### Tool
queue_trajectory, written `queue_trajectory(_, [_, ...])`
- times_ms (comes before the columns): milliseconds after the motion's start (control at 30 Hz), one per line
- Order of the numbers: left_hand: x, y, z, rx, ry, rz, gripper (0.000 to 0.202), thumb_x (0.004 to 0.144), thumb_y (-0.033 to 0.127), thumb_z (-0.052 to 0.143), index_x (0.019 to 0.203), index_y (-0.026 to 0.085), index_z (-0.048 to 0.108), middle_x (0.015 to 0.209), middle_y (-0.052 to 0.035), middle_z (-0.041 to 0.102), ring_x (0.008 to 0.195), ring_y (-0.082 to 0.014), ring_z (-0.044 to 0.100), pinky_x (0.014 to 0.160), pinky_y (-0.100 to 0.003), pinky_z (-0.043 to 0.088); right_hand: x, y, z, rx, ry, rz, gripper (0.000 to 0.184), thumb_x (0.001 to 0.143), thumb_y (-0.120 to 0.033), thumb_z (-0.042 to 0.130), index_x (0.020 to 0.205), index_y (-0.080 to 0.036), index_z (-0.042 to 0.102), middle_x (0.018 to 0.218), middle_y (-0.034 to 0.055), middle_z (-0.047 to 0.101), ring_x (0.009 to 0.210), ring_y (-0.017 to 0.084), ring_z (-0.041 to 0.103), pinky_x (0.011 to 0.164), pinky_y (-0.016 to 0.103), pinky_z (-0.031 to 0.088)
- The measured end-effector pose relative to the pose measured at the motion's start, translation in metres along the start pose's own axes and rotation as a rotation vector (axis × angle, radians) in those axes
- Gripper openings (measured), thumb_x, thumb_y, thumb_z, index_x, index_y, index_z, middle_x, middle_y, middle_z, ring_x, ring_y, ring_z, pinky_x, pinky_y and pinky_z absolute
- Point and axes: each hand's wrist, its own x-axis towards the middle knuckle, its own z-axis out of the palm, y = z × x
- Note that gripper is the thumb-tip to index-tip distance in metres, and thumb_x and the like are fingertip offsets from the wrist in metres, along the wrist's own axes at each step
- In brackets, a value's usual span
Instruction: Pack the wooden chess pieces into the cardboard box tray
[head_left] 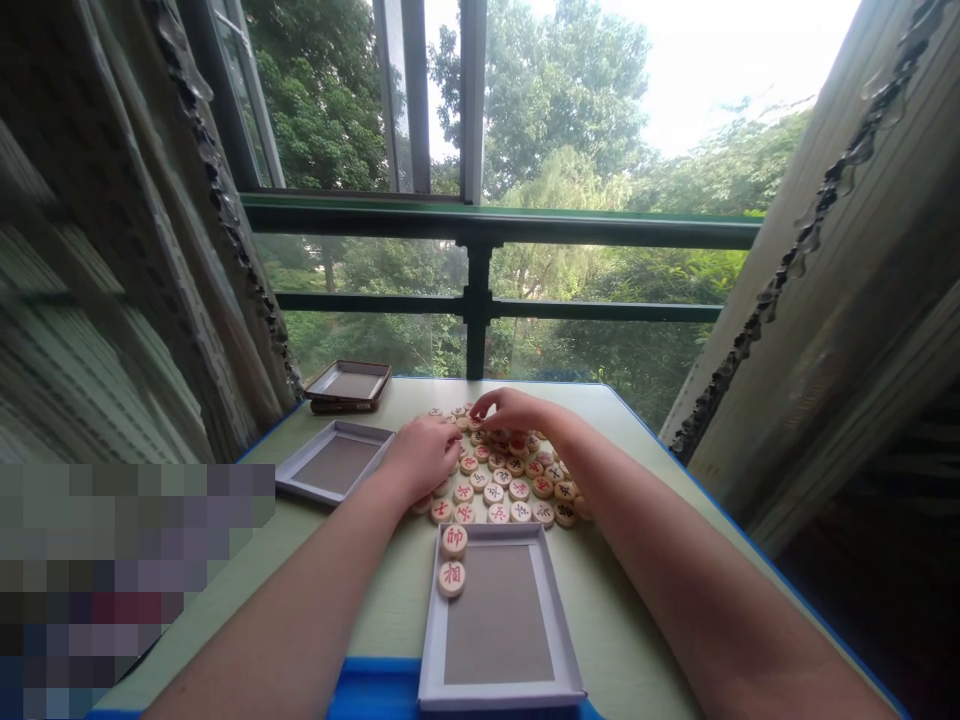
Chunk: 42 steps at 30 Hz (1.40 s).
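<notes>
Many round wooden xiangqi pieces (493,492) with red or black characters lie spread in the middle of the table. My left hand (424,452) rests at the left side of the pile, its fingers curled; what lies under them is hidden. At the far side of the pile, my right hand (514,410) bends its fingers down around a xiangqi piece (476,424). A shallow white box tray (562,620) is nearest to me. Two red-lettered pieces, one piece (454,541) behind the other piece (451,579), sit in its far left corner.
Another shallow white tray (300,487) lies left of my left hand. Behind it is a brown-edged box (349,382). The pale green table (390,615) has a blue edge. Beyond it stand a green railing (476,305) and window, with curtains (795,210) on both sides.
</notes>
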Motion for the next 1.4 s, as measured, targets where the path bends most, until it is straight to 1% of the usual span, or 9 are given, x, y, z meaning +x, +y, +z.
queue_trajectory(200, [0.0, 0.0, -0.001, 0.03, -0.012, -0.003, 0.027, 0.083, 0.028, 0.041, 0.083, 0.021, 0.067, 0.086, -0.0059, 0.065, 0.089, -0.0209, 0.056, 0.079, -0.031, 0.043, 0.003, -0.004, 0.0, -0.087, 0.008, -0.104, 0.033, 0.063, -0.021, 0.067, 0.095, -0.023, 0.07, 0.1, -0.0009, 0.067, 0.08, 0.013, 0.059, 0.067, 0.019, 0.043])
queue_trajectory(400, [0.0, -0.006, 0.003, 0.024, -0.035, -0.067, 0.027, 0.082, 0.024, 0.04, 0.088, 0.02, 0.067, 0.095, -0.0079, 0.063, 0.09, -0.0201, 0.057, 0.082, -0.03, 0.044, 0.005, 0.005, -0.002, -0.063, 0.013, 0.02, 0.035, 0.066, -0.019, 0.06, 0.099, -0.023, 0.068, 0.102, 0.0016, 0.065, 0.072, 0.013, 0.06, 0.057, 0.019, 0.044])
queue_trajectory(500, [0.002, -0.01, 0.004, 0.011, -0.004, -0.136, 0.033, 0.078, 0.013, 0.041, 0.101, 0.018, 0.064, 0.106, -0.0092, 0.061, 0.097, -0.0197, 0.057, 0.085, -0.028, 0.043, 0.003, 0.005, -0.001, -0.09, 0.093, 0.02, 0.041, 0.067, -0.018, 0.058, 0.107, -0.023, 0.065, 0.11, 0.0038, 0.062, 0.084, 0.016, 0.059, 0.068, 0.022, 0.046])
queue_trajectory(633, [0.003, -0.014, 0.004, -0.013, -0.085, -0.191, 0.04, 0.072, 0.003, 0.042, 0.101, 0.018, 0.064, 0.109, -0.0097, 0.062, 0.102, -0.0199, 0.056, 0.086, -0.027, 0.042, 0.001, -0.007, 0.007, -0.217, 0.149, -0.12, 0.033, 0.071, -0.027, 0.061, 0.104, -0.026, 0.067, 0.115, 0.0037, 0.059, 0.105, 0.022, 0.048, 0.09, 0.03, 0.038])
queue_trajectory(733, [0.003, -0.015, 0.004, -0.051, -0.122, -0.224, 0.034, 0.071, 0.003, 0.042, 0.089, 0.018, 0.066, 0.099, -0.0101, 0.067, 0.096, -0.0214, 0.06, 0.081, -0.029, 0.045, 0.001, -0.017, 0.013, -0.354, 0.141, -0.236, 0.025, 0.071, -0.033, 0.064, 0.094, -0.023, 0.071, 0.104, 0.0051, 0.063, 0.099, 0.023, 0.049, 0.089, 0.031, 0.037])
queue_trajectory(867, [0.006, -0.024, 0.006, -0.278, 0.006, -0.394, 0.043, 0.063, 0.0, 0.045, 0.096, 0.018, 0.067, 0.096, -0.0092, 0.069, 0.092, -0.02, 0.062, 0.078, -0.028, 0.047, 0.002, -0.025, 0.015, -0.401, 0.121, -0.246, 0.022, 0.072, -0.033, 0.065, 0.088, -0.02, 0.071, 0.096, 0.0061, 0.065, 0.092, 0.021, 0.052, 0.079, 0.025, 0.039])
queue_trajectory(1133, [0.009, -0.054, 0.005, -0.667, 0.48, -0.71, 0.039, 0.063, 0.006, 0.039, 0.086, 0.015, 0.069, 0.088, -0.0062, 0.07, 0.08, -0.0161, 0.064, 0.072, -0.026, 0.049, 0.006, -0.021, 0.016, -0.379, 0.136, -0.194, 0.024, 0.082, -0.028, 0.05, 0.081, -0.018, 0.072, 0.086, 0.006, 0.068, 0.08, 0.016, 0.055, 0.068, 0.022, 0.039])
queue_trajectory(1233, [0.006, -0.052, 0.003, -0.531, 0.389, -0.685, 0.038, 0.064, 0.007, 0.042, 0.089, 0.016, 0.069, 0.089, -0.0068, 0.07, 0.083, -0.0179, 0.063, 0.074, -0.027, 0.048, 0.005, -0.02, 0.013, -0.366, 0.184, -0.18, 0.023, 0.08, -0.023, 0.051, 0.09, -0.017, 0.071, 0.094, 0.0072, 0.066, 0.079, 0.016, 0.056, 0.068, 0.022, 0.04])
queue_trajectory(1400, [0.005, -0.041, 0.004, -0.093, 0.112, -0.369, 0.046, 0.068, 0.007, 0.046, 0.103, 0.027, 0.067, 0.111, -0.0069, 0.064, 0.106, -0.0231, 0.053, 0.089, -0.036, 0.037, 0.001, -0.023, 0.01, -0.356, 0.167, -0.183, 0.022, 0.077, -0.018, 0.056, 0.093, -0.021, 0.071, 0.093, 0.0052, 0.066, 0.077, 0.014, 0.057, 0.065, 0.02, 0.04])
